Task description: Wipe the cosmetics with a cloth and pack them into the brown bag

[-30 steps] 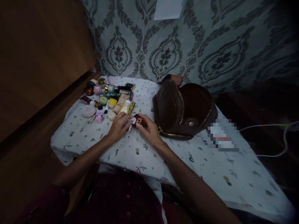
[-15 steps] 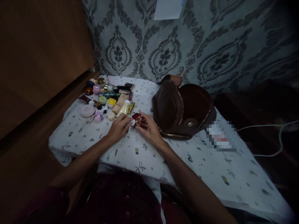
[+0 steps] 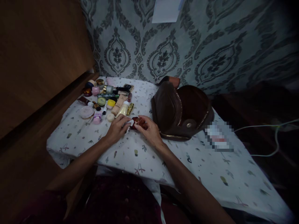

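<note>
Low over the printed cloth, my right hand [image 3: 149, 129] is closed round a small dark red jar with a shiny coppery band [image 3: 136, 122]. My left hand [image 3: 118, 128] pinches a white wipe [image 3: 129, 125], which meets the jar's left side. Just beyond my fingers lie a cream tube with a white cap [image 3: 122, 109], a gold lipstick tube [image 3: 130, 109] and a small round cream-coloured jar [image 3: 110, 117]. An open brown leather bag [image 3: 167, 109] stands to the right of my right hand.
More cosmetics, among them a pink-white compact [image 3: 87, 112] and a yellow-lidded jar [image 3: 111, 103], crowd the table's far left. A blurred-out item [image 3: 219, 137] lies right of the bag. A white cable [image 3: 261, 125] runs off at the right. A wooden cabinet [image 3: 44, 56] borders the left.
The jar has turned in my right hand, so its red side shows more and its coppery band less. Both hands stay close together, with the wipe still against the jar.
</note>
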A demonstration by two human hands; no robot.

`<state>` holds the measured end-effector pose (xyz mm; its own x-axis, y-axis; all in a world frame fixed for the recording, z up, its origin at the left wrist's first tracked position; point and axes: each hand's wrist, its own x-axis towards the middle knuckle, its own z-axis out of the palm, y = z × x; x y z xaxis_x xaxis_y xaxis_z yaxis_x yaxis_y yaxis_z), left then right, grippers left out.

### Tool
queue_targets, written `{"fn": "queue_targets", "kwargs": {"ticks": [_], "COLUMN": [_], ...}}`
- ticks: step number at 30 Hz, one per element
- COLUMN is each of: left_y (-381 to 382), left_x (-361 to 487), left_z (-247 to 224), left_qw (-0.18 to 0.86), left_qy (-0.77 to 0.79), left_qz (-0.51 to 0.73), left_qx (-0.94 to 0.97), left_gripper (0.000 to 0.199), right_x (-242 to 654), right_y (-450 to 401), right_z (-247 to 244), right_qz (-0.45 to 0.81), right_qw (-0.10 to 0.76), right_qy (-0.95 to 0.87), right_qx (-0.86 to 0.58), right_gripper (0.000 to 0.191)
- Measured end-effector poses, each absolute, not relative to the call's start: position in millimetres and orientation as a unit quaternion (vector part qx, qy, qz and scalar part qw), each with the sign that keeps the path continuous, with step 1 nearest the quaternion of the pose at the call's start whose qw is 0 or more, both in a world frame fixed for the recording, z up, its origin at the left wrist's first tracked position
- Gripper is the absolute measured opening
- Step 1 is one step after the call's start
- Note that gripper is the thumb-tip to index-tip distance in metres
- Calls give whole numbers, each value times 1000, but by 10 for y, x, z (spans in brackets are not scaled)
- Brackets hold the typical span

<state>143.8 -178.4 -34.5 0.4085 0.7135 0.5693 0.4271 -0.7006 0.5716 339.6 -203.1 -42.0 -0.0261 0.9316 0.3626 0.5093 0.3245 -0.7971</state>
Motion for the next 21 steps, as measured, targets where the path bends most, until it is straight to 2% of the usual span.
{"fn": "queue_targets", "kwargs": {"ticks": [3, 9, 13, 21], "left_y": [-1767, -1752, -1752, -1757], "left_x": [1441, 1435, 1438, 1441], "left_z": [-366, -373, -368, -361], "left_qw": [173, 175, 167, 170], "left_qy": [347, 362, 362, 357], "left_qz": [421, 428, 435, 426], "left_qx": [820, 810, 807, 813], "left_gripper": [16, 14, 14, 13], "right_x": [3409, 3502, 3516, 3461], "right_y": [-2039, -2011, -1995, -1975], "right_z": [-420, -456, -460, -536], "right_qz": [226, 245, 252, 261], "right_qw": [448, 405, 399, 447], "right_qy": [-683, -735, -734, -688], "right_qx": [-531, -486, -488, -508], "right_gripper": [47, 72, 67, 59]}}
